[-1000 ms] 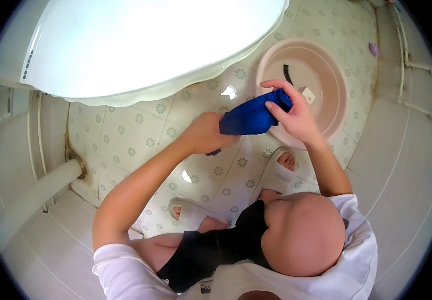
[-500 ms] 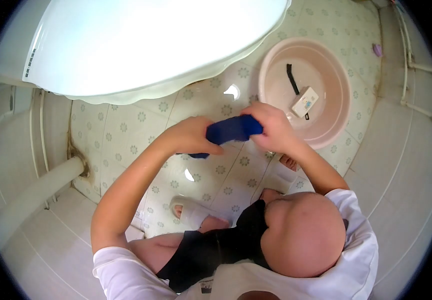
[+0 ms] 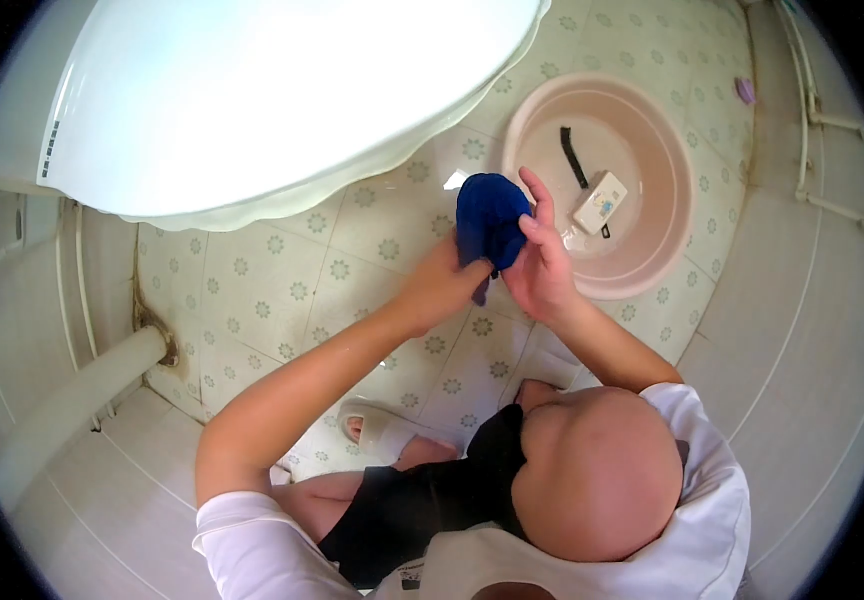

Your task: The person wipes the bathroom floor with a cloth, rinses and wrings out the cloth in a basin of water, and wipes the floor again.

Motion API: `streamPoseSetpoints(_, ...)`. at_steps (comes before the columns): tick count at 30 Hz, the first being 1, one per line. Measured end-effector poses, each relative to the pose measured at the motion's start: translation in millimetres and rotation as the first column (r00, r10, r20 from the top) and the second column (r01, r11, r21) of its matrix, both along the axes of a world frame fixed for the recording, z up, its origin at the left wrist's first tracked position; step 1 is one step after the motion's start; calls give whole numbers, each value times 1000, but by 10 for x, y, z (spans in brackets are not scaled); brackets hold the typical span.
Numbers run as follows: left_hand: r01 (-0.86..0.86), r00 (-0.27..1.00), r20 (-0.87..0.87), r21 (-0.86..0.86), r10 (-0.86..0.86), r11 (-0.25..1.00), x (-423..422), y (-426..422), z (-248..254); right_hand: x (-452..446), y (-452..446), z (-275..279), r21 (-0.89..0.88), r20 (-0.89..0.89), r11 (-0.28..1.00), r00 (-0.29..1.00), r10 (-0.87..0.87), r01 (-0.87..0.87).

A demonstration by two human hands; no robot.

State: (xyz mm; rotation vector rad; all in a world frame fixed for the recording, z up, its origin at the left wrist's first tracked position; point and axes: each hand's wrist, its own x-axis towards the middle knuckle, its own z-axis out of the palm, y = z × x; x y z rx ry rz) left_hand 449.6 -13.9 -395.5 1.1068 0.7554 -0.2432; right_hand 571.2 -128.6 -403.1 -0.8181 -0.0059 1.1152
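A bunched dark blue cloth is held up over the tiled floor, left of the pink basin. My left hand has its fingers closed round the cloth's lower part, where a darker end hangs below. My right hand is beside it, fingers stretched and apart, its thumb side touching the cloth's right edge. Exactly what kind of cloth piece this is cannot be made out. In the basin lie a white box-like block with a printed picture and a black strip.
A large glossy white fixture with a wavy rim fills the upper left. A thick white pipe runs along the left wall. Thin pipes follow the right wall, and a small purple object is near it. My slippered foot is below.
The blue cloth has gone from stretched between both hands to bunched and raised. My left hand has moved right and up with it; my right hand's fingers have opened out.
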Motion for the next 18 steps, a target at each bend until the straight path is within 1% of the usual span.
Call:
streamPoseSetpoints(1,-66,996,48,-131,73,989,-1,-39,-24,-18,7,3,-2,23,1000,1000,-4,4)
streamPoseSetpoints(3,-128,986,98,-55,132,990,33,-127,20,-45,0,-4,-5,70,1000,997,-15,15)
streamPoseSetpoints(4,-159,979,122,-19,160,987,57,-141,72,-63,-26,-14,33,72,999,997,17,-19)
streamPoseSetpoints(6,-50,999,11,49,50,997,118,-65,110,-94,-73,-42,111,78,990,994,82,-90)
streamPoseSetpoints(7,7,999,-47,79,-4,997,142,-20,108,-26,-123,-61,55,285,976,940,187,-211)
streamPoseSetpoints(8,-22,997,-72,19,23,1000,147,20,98,115,-217,-90,-25,473,949,833,288,-315)
streamPoseSetpoints(10,-81,990,-124,-98,68,992,168,127,110,350,-340,-100,-110,691,910,628,358,-399)
streamPoseSetpoints(11,-102,993,-77,-156,91,982,184,173,153,451,-394,-68,-98,745,910,576,336,-404)
streamPoseSetpoints(12,-90,994,-89,-300,66,950,178,222,155,533,-437,-54,-87,795,908,521,310,-409)
streamPoseSetpoints(13,-78,995,-96,-438,39,895,168,276,150,602,-475,-91,-144,943,956,256,210,-256)
streamPoseSetpoints(14,-67,995,-101,-567,11,821,174,295,154,658,-515,-155,-146,989,985,-51,142,-89)
streamPoseSetpoints(15,-73,995,-103,-668,6,740,192,272,190,689,-543,-228,-92,925,993,-362,112,71)
streamPoseSetpoints(18,19,1000,19,-859,-5,511,233,81,263,696,-568,-504,165,807,981,-586,-74,104)
